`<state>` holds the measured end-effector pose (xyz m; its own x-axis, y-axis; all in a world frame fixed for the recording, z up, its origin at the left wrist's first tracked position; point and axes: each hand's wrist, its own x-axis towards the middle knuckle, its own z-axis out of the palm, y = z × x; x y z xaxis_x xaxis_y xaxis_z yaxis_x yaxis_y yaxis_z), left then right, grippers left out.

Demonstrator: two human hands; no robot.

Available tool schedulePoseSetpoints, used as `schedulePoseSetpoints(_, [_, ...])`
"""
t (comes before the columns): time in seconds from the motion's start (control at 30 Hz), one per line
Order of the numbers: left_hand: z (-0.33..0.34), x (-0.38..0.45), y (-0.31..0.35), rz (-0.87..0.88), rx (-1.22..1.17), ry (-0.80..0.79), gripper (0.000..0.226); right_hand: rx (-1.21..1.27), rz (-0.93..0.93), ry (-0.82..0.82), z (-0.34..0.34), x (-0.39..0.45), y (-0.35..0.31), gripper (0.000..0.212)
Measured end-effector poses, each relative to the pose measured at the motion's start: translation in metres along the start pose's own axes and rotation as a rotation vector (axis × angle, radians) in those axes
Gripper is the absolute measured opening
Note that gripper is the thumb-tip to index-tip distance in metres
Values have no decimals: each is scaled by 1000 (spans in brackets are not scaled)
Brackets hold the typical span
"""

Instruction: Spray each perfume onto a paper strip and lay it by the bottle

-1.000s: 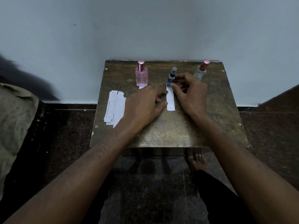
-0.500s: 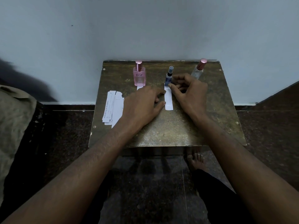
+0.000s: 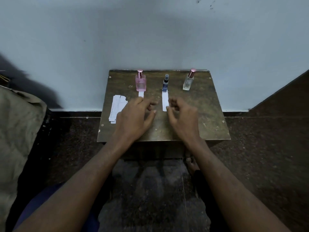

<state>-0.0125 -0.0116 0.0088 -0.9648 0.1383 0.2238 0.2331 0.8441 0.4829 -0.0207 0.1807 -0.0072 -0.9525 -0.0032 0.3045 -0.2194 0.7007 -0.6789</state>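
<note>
1. Both hands hover loosely curled, holding nothing: left hand [image 3: 137, 114], right hand [image 3: 182, 114].
2. Between them lies a paper strip [image 3: 165, 101] below the blue bottle [image 3: 165, 84].
3. Left hand partly hides the pink bottle's strip [image 3: 141, 94]; spare strips [image 3: 117, 108] lie at the table [image 3: 209, 114] edge.

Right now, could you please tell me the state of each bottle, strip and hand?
Pink bottle: upright, capped, strip laid before it.
Blue bottle: upright, strip before it.
Clear bottle: upright, capped, no strip.
Spare strips: stacked, table's left edge.
Left hand: empty.
Right hand: loosely curled, empty.
</note>
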Motion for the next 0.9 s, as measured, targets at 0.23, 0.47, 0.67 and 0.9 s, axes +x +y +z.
schedulePoseSetpoints(0.23, [-28,-70,6,-270,-413,-6,17,25,75,-90,3,-76,-35,36])
schedulePoseSetpoints(0.47, [-48,-78,-33,-272,-279,51,19,21,-33,-148,35,-75,-61,37])
schedulePoseSetpoints(0.67, [-56,-57,-61,-354,-114,54,20,-52,-164,-249,61,-41,-74,38])
schedulePoseSetpoints(0.9, [-49,-38,-75,-451,-57,84,19,-108,-92,-329,86,-30,-73,58])
